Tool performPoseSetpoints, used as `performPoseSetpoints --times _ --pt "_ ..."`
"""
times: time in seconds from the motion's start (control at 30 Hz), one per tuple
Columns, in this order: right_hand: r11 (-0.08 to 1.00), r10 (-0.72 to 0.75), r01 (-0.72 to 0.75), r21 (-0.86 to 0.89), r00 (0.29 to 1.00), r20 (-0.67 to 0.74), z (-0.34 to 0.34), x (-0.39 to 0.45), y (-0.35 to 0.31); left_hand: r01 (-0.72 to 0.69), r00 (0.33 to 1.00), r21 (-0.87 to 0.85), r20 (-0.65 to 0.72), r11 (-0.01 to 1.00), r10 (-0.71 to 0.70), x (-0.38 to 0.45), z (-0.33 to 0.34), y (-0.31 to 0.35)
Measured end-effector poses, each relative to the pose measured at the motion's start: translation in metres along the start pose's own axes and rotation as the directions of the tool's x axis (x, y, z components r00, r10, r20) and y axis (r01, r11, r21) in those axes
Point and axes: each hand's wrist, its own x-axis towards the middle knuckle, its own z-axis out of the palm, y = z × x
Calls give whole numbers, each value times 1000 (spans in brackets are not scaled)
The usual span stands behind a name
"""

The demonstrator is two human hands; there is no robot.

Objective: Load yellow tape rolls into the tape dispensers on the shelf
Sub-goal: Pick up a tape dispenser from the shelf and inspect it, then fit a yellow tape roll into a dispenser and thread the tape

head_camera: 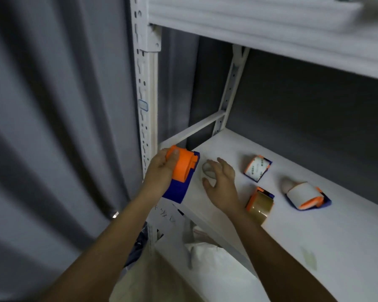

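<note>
Head view, nearest first: the left hand (162,168) curls its fingers round an orange-and-blue tape dispenser (181,175), held off the front edge of the white shelf (314,236) with its orange hub turned up, probably so a roll can be seated on it. Just beside it, the right hand (222,182) hovers with fingers spread wide over a pale roll (208,170) lying on the shelf; its colour is hard to tell in the dim light. Further right lies a brownish-yellow tape roll (260,207) against another dispenser. Beyond are two more dispensers (258,168) (307,196) holding white rolls, well apart from the hands.
</note>
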Motion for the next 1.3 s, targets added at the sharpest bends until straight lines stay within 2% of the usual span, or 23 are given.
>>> performPoseSetpoints --times 0.07,0.23,0.37,0.5,0.63,0.8,0.93,1.13,1.3 --pt "999 -25 28 29 995 -97 -16 -17 -2 -21 999 19 41 1000 20 -4 14 4" --pt "998 55 -55 5 985 -163 -67 -52 12 -100 981 122 179 988 77 -23 68 18" --pt "986 167 -165 25 972 -166 -113 -75 32 -231 950 163 249 959 187 -45 114 31" --pt "971 231 -221 87 963 -137 -161 -105 56 -307 938 173 223 936 266 -70 158 41" --pt "961 272 -264 85 957 -104 -208 -135 85 -286 946 163 206 944 250 -98 203 47" --pt "955 286 -278 100 955 -84 -265 -187 120 -240 962 282 195 929 189 -152 263 51" --pt "952 299 -293 90 953 -59 -301 -222 147 -225 954 194 242 955 175 -190 306 47" --pt "912 376 -359 197 925 -54 -338 -262 168 -193 945 190 298 963 131 -226 349 47" --pt "859 477 -436 270 872 -110 -361 -286 184 -201 934 166 330 965 138 -240 374 49"
